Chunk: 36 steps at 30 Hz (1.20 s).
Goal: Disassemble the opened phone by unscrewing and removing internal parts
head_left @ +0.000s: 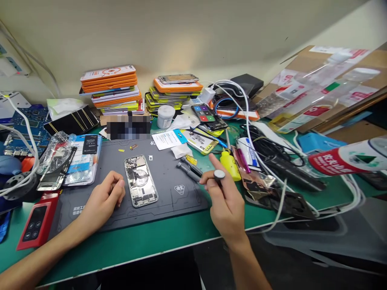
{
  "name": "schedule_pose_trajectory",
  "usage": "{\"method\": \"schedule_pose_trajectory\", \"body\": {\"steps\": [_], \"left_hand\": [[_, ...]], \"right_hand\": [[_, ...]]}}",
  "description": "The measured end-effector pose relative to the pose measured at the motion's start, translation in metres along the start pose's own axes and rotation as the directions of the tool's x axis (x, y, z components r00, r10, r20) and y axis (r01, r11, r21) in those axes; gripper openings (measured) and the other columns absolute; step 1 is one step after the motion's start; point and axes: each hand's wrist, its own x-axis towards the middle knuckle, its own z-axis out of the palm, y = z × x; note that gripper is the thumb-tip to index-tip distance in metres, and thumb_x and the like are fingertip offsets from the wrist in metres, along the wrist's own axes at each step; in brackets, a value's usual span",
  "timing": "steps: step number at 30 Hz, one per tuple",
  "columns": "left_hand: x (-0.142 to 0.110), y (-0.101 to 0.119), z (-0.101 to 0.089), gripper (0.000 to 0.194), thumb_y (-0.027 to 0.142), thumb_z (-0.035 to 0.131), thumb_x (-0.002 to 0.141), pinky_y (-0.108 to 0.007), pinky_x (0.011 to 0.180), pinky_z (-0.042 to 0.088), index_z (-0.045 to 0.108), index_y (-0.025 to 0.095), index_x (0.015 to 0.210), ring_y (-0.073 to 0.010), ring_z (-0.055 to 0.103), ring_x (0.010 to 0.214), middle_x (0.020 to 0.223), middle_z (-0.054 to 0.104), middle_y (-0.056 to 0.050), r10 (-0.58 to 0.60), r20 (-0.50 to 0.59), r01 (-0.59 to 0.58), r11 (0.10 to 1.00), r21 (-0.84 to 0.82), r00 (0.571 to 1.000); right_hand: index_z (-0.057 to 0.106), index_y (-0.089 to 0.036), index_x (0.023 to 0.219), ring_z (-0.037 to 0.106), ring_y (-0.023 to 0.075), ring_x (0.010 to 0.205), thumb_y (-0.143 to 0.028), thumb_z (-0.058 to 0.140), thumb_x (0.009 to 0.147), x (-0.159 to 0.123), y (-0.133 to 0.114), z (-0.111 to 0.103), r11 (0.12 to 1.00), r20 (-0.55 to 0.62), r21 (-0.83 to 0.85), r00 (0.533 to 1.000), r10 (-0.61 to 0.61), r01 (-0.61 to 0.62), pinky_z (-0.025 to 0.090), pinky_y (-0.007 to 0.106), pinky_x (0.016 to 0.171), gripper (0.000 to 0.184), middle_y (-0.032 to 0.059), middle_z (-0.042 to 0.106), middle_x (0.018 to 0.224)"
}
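An opened phone is laid on the dark mat, which is spread over the green tabletop; its inner parts are exposed. The left hand is placed just beside the phone, on its left, with the fingers loosely curled and the thumb drawn in against them; whether anything is pinched there cannot be told. By the right hand, well apart from the phone on its right, a tool with a round grey cap is gripped in bent fingers, while the index finger is stretched out; the tool's lower end is hidden. Near that hand's fingertips, grey pens are seen on the mat, but contact cannot be told. Just beyond the hand a yellow bottle is seen. A small white tray is set near the phone's upper right corner, and a black battery is rested on blue-and-white packaging at the mat's left.
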Motion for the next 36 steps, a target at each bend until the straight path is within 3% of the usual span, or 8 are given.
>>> {"method": "schedule_pose_trajectory", "body": {"steps": [3, 7, 10, 16, 24, 28, 33, 36], "left_hand": [[0.002, 0.001, 0.000, 0.029, 0.053, 0.050, 0.108, -0.026, 0.063, 0.045, 0.051, 0.025, 0.102, -0.0136, 0.055, 0.060, 0.070, 0.057, 0.007, -0.013, 0.008, 0.013, 0.998, -0.054, 1.000], [0.007, 0.009, -0.001, 0.035, 0.057, 0.064, 0.101, -0.023, 0.056, 0.042, 0.060, 0.022, 0.103, -0.0116, 0.055, 0.060, 0.076, 0.061, 0.004, -0.047, 0.011, 0.048, 0.993, -0.105, 0.999], [0.013, 0.015, 0.000, 0.041, 0.060, 0.069, 0.097, -0.021, 0.048, 0.034, 0.068, 0.020, 0.104, -0.0100, 0.047, 0.051, 0.065, 0.057, 0.005, -0.083, 0.004, 0.083, 0.988, -0.131, 0.997], [0.016, 0.015, 0.004, 0.046, 0.065, 0.067, 0.096, -0.021, 0.044, 0.036, 0.069, 0.020, 0.102, -0.0099, 0.053, 0.053, 0.081, 0.067, 0.000, -0.061, -0.021, 0.055, 0.974, -0.221, 0.998], [-0.004, 0.005, 0.008, 0.042, 0.057, 0.053, 0.107, -0.021, 0.053, 0.043, 0.053, 0.022, 0.084, -0.0098, 0.053, 0.054, 0.066, 0.060, 0.004, -0.044, -0.040, 0.030, 0.956, -0.292, 0.998], [-0.004, 0.005, 0.005, 0.041, 0.055, 0.054, 0.106, -0.022, 0.051, 0.043, 0.049, 0.023, 0.081, -0.0100, 0.052, 0.053, 0.065, 0.058, 0.005, -0.072, -0.027, 0.060, 0.944, -0.323, 0.997], [-0.002, 0.006, 0.005, 0.038, 0.056, 0.067, 0.102, -0.020, 0.051, 0.044, 0.063, 0.020, 0.087, -0.0092, 0.056, 0.055, 0.072, 0.065, 0.003, -0.091, -0.012, 0.082, 0.942, -0.326, 0.996], [-0.001, 0.008, 0.004, 0.031, 0.049, 0.081, 0.092, -0.020, 0.050, 0.046, 0.072, 0.020, 0.093, -0.0103, 0.060, 0.057, 0.075, 0.069, 0.001, -0.105, -0.018, 0.094, 0.943, -0.320, 0.994]], "right_hand": [[0.036, -0.035, 0.168, 0.067, 0.0210, 0.078, -0.031, 0.052, 0.111, 0.007, -0.017, 0.008, 0.943, 0.224, 0.322, 0.975, 0.016, -0.089, 0.064, 0.041, 0.077, 0.060, 0.0018, 0.072, 0.095], [0.041, -0.033, 0.155, 0.075, 0.0215, 0.094, -0.026, 0.053, 0.110, 0.036, -0.040, 0.035, 0.877, 0.480, 0.461, 0.869, -0.118, -0.135, 0.065, 0.046, 0.096, 0.047, 0.0035, 0.075, 0.105], [0.046, -0.027, 0.146, 0.074, 0.0212, 0.102, -0.022, 0.049, 0.110, 0.065, -0.042, 0.060, 0.937, 0.497, 0.347, 0.838, -0.224, 0.044, 0.060, 0.049, 0.106, 0.037, 0.0043, 0.073, 0.107], [0.028, -0.031, 0.161, 0.077, 0.0182, 0.089, -0.025, 0.039, 0.113, 0.088, -0.027, 0.089, 0.936, 0.464, 0.296, 0.828, -0.315, 0.190, 0.068, 0.041, 0.089, 0.050, 0.0036, 0.069, 0.109], [0.059, -0.026, 0.145, 0.073, 0.0314, 0.118, -0.028, 0.049, 0.108, 0.075, -0.019, 0.077, 0.920, 0.492, 0.027, 0.796, -0.353, 0.392, 0.059, 0.049, 0.102, 0.038, 0.0124, 0.075, 0.131], [0.051, -0.024, 0.158, 0.075, 0.0332, 0.104, -0.030, 0.049, 0.109, 0.077, -0.020, 0.070, 0.889, 0.503, -0.211, 0.825, -0.258, 0.407, 0.060, 0.043, 0.081, 0.050, 0.0135, 0.078, 0.119], [0.037, -0.030, 0.163, 0.071, 0.0219, 0.071, -0.031, 0.055, 0.107, 0.069, -0.016, 0.074, 0.979, 0.401, 0.118, 0.894, -0.199, 0.165, 0.062, 0.041, 0.068, 0.059, 0.0086, 0.074, 0.113], [0.028, -0.038, 0.162, 0.069, 0.0177, 0.065, -0.037, 0.060, 0.108, 0.060, -0.021, 0.079, 0.841, 0.460, 0.508, 0.884, -0.082, -0.185, 0.064, 0.037, 0.060, 0.062, 0.0023, 0.074, 0.105]]}}
